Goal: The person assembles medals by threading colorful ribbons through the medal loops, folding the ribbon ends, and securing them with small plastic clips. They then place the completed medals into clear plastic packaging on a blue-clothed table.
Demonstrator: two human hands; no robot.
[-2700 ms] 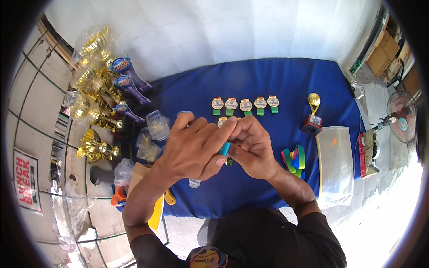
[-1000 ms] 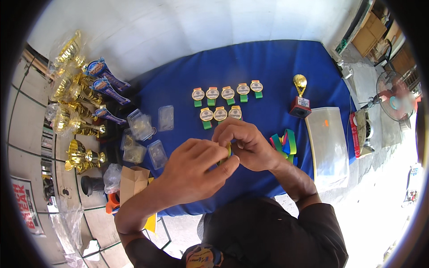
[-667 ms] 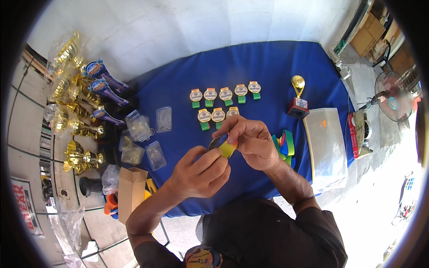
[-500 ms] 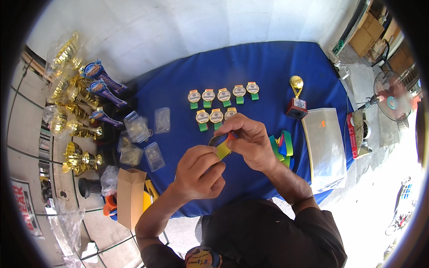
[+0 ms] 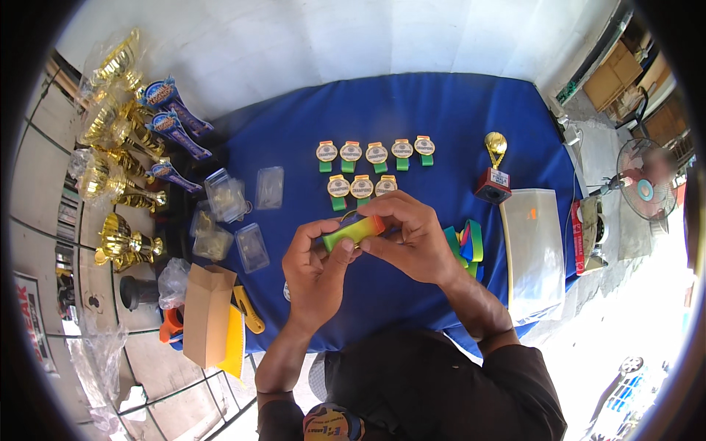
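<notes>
Crowding the left of the frame are gold trophies [image 5: 126, 242], several in clear wrap. Below them, at lower left, a cardboard box [image 5: 208, 316] stands next to a yellow cutter [image 5: 251, 312]. Clear plastic cases [image 5: 226, 196] lie left of center on the blue cloth [image 5: 456, 117]. In the middle, the left hand [image 5: 315, 275] is partly curled, pinching one end of a folded green-to-orange ribbon [image 5: 358, 231] with the thumb in front. A round, gold-edged medal [image 5: 351, 216] shows behind the ribbon, mostly hidden. Just above center, finished-looking medals [image 5: 376, 153] lie in two rows, five over three. The right hand [image 5: 410, 239] has its fingers bent close together, gripping the ribbon's orange end. Farther right come loose ribbons [image 5: 473, 242], a ball-topped trophy [image 5: 494, 176], clear plastic sleeves [image 5: 537, 253] and, at the right edge, a fan [image 5: 646, 180].
</notes>
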